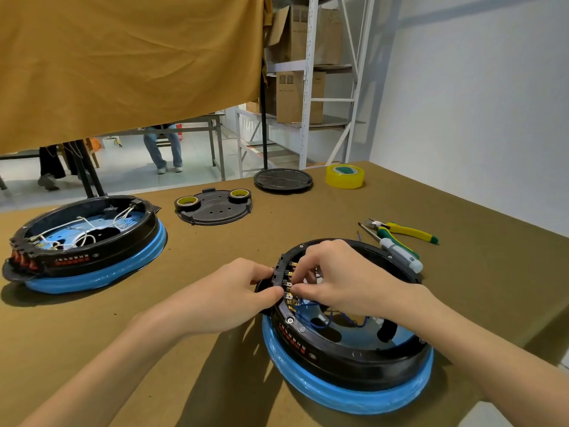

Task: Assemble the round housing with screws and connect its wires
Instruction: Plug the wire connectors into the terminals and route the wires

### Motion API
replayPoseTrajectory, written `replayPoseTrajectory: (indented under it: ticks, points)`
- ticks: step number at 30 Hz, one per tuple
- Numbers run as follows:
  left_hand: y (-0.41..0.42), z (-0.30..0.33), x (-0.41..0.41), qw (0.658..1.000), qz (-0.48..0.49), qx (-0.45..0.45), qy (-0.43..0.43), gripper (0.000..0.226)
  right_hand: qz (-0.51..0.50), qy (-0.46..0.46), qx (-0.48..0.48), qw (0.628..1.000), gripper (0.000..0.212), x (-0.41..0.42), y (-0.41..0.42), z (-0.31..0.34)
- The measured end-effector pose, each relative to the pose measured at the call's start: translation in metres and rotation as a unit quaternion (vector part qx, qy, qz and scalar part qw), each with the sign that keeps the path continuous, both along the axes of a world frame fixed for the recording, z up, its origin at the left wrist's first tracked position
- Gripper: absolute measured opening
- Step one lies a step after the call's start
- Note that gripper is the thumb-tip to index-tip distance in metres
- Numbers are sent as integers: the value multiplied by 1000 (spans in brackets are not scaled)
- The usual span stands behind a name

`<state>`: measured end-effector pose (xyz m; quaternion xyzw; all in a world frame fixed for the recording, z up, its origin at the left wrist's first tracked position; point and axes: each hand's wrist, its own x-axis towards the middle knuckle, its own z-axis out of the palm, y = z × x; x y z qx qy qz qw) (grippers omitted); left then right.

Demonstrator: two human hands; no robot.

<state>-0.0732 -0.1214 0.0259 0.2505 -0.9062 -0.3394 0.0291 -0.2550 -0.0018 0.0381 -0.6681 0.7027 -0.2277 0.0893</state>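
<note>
L hand (243,283) curled, pinching; R hand (335,272) arched over, fingertips pinching, prob. gripping; both forearms extended.

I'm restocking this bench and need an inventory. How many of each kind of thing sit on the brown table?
Round housings with blue rims: 2
Flat black round covers: 2
Black tape rolls: 2
Clear yellow tape roll: 1
Pliers: 1
Screwdriver: 1
Total: 9
</note>
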Motion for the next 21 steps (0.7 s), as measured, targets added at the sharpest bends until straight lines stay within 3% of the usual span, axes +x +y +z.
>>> replayPoseTrajectory:
  ticks: [7, 13, 21]
  points:
    - [-2, 2, 0, 1000, 6, 19, -11, 16, 22, -19, 21, 999, 10, -11, 1, 3]
    - [4, 10, 1, 1000, 7, -1, -17, 41, 23, -35, 25, 999, 10, -14, -2, 2]
    - [7, 11, 1, 999, -2, -16, -31, 52, 19, -36, 13, 999, 13, -12, 0, -1]
